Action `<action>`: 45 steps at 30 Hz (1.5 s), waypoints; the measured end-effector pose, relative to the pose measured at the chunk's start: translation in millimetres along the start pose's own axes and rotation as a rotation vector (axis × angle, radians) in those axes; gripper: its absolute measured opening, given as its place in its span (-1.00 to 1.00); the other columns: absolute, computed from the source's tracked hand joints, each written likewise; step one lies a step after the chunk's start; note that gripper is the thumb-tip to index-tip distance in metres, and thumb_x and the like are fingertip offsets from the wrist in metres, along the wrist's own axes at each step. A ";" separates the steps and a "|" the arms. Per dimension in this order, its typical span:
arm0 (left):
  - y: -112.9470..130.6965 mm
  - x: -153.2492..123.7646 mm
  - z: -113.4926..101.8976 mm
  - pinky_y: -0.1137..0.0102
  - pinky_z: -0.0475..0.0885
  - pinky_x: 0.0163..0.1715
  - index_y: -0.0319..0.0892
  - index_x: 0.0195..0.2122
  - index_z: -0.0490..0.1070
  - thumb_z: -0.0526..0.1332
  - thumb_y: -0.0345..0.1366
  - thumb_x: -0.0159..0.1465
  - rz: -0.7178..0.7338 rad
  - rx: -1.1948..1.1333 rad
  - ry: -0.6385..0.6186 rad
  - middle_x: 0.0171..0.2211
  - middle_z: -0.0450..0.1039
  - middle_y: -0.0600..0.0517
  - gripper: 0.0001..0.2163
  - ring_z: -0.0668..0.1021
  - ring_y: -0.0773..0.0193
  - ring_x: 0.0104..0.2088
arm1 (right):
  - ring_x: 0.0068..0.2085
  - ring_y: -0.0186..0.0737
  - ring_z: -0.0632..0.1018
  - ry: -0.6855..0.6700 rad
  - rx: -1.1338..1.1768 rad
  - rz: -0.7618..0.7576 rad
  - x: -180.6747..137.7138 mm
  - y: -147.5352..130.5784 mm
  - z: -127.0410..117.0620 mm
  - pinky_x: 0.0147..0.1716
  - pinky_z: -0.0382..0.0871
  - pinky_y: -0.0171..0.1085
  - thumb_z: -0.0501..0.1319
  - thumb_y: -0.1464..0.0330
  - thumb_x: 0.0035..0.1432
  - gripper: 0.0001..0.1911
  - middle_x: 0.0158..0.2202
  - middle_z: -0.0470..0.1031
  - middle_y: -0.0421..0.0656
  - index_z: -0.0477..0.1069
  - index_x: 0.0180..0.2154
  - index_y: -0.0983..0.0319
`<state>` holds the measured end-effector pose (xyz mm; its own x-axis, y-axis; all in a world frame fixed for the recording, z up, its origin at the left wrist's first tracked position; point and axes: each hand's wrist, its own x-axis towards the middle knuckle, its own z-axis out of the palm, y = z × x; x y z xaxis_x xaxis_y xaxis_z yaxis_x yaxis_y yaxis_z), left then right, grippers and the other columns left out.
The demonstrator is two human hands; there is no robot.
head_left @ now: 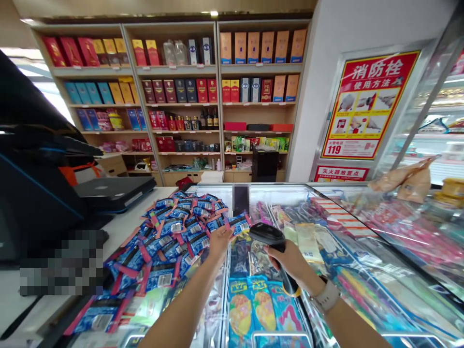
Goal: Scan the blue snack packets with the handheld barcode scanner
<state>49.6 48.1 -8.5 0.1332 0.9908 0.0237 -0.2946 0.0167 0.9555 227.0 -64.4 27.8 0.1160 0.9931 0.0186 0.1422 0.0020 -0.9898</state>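
My left hand (220,241) pinches the end of a small blue-and-pink snack packet (239,223), its barcode side turned up. Close to its right, my right hand (288,258) is wrapped round the grip of a black barcode scanner (266,234), whose head points toward the packet. A light-coloured watch (326,297) is on my right wrist. To the left of my left hand, a large heap of the same blue packets (174,227) spreads over the freezer's glass top and the counter edge. Below both hands, ice-cream packs (253,304) lie inside the chest freezer.
A counter (136,205) at the left carries a black device with a flat top (116,188). The scanner's cable (308,319) hangs toward me. Wire baskets and wrapped goods (362,290) fill the freezer's right side. Shelves of boxes (217,104) stand behind.
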 end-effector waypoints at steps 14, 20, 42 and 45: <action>3.7 -6.4 5.5 0.22 0.50 -0.19 -0.22 -0.39 0.55 0.43 -0.09 -0.14 0.050 0.045 0.022 -0.42 0.58 -0.02 -0.65 0.60 0.16 -0.34 | -0.71 -0.37 0.34 0.013 0.291 0.022 8.6 5.1 -1.0 -0.69 0.20 -0.34 0.37 0.19 -0.15 -0.71 -0.67 0.43 -0.19 0.43 -0.55 0.29; 60.3 -4.9 -21.9 0.30 0.48 -0.22 -0.22 -0.24 0.53 0.30 -0.14 0.07 0.321 0.286 0.216 -0.34 0.59 -0.03 -0.70 0.59 0.14 -0.25 | -0.34 -0.23 0.60 0.008 0.910 0.087 35.3 -21.5 51.8 -0.30 0.50 -0.33 0.39 0.34 -0.11 -0.82 -0.40 0.58 -0.11 0.47 -0.42 0.26; 110.8 -37.8 -76.7 0.15 0.25 0.14 -0.11 0.01 0.44 0.08 -0.37 0.25 0.692 1.380 0.144 0.09 0.38 -0.10 -0.68 0.35 0.07 0.15 | -0.26 -0.24 0.60 -0.096 1.121 0.201 69.2 -49.3 122.8 -0.21 0.50 -0.30 0.19 0.43 0.13 -0.92 -0.42 0.56 -0.12 0.38 -0.42 0.23; 89.6 -47.5 -36.4 0.22 0.31 0.10 -0.09 -0.05 0.47 0.09 -0.37 0.24 0.679 1.303 -0.128 0.00 0.45 -0.07 -0.71 0.44 0.13 0.06 | -0.48 -0.32 0.55 0.010 0.968 0.227 57.2 -30.7 65.1 -0.40 0.48 -0.35 0.22 0.38 0.11 -0.89 -0.54 0.49 -0.17 0.36 -0.45 0.25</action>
<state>-17.6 7.4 65.3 0.4217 0.7396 0.5246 0.6977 -0.6342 0.3332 165.3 0.0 50.1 0.0501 0.9807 -0.1890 -0.7473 -0.0887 -0.6585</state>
